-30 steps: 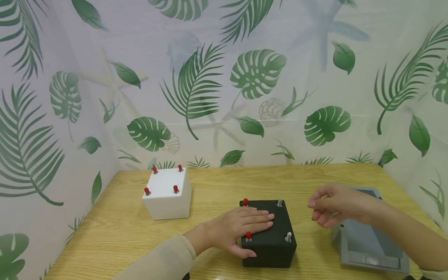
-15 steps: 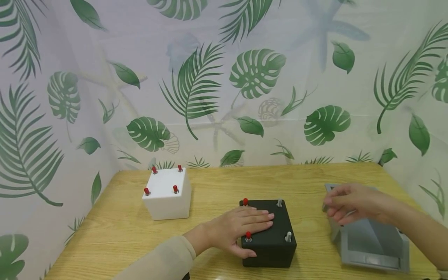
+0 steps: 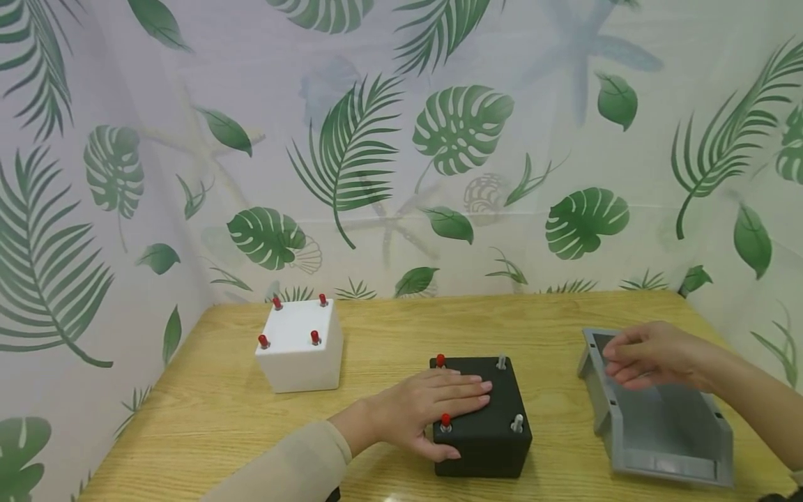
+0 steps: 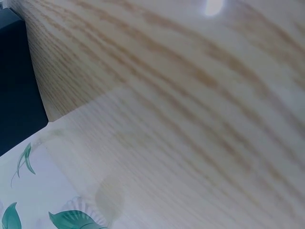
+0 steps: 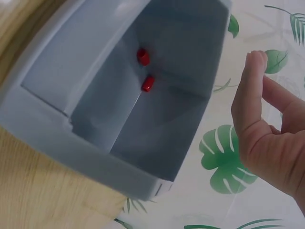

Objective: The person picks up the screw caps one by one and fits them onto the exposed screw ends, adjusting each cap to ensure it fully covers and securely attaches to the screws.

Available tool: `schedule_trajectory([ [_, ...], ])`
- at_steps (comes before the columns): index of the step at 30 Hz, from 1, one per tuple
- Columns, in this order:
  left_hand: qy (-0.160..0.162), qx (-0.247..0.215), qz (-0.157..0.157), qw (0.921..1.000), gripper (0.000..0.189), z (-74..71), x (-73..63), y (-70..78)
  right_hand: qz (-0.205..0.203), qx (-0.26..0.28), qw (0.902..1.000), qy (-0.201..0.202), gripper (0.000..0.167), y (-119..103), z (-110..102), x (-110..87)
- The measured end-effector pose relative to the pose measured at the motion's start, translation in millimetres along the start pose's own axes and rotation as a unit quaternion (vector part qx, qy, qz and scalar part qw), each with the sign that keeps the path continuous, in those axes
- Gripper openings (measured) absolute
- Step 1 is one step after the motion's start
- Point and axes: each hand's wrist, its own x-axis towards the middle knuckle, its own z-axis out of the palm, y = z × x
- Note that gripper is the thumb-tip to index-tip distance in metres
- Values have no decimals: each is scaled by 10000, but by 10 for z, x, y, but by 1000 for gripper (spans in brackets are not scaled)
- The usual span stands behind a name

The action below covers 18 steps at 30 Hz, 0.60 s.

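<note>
In the head view my left hand (image 3: 426,408) rests flat on top of a black box (image 3: 502,397), its thumb down over the front edge. Red caps (image 3: 445,420) cover the two left posts of that box. The two right ones are bare metal posts (image 3: 517,423). Over the back of a grey bin (image 3: 617,432) is my right hand (image 3: 659,355), fingers loosely bent and nothing visible in them. The right wrist view shows two loose red caps (image 5: 148,84) inside the bin, with the hand beside its rim. A corner of the black box shows in the left wrist view.
A white box (image 3: 297,328) with several red-capped posts stands at the back left of the wooden table (image 3: 389,341). Behind the table hangs a leaf-patterned cloth (image 3: 389,174). The bin is near the table's right side.
My right hand has moved right, from beside the black box to over the grey bin, uncovering more of the bin's left side. My left hand stays on the black box.
</note>
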Motion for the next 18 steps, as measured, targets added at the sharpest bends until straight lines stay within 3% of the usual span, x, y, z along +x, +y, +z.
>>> schedule_trajectory([
  [13, -18, -27, 11, 10000, 81, 2, 4, -2, 217, -17, 9989, 418, 21, 178, -98, 145],
  [18, -42, -52, 1, 10000, 82, 19, -3, -16, 256, -328, 9974, 582, 24, 228, -101, 229],
])
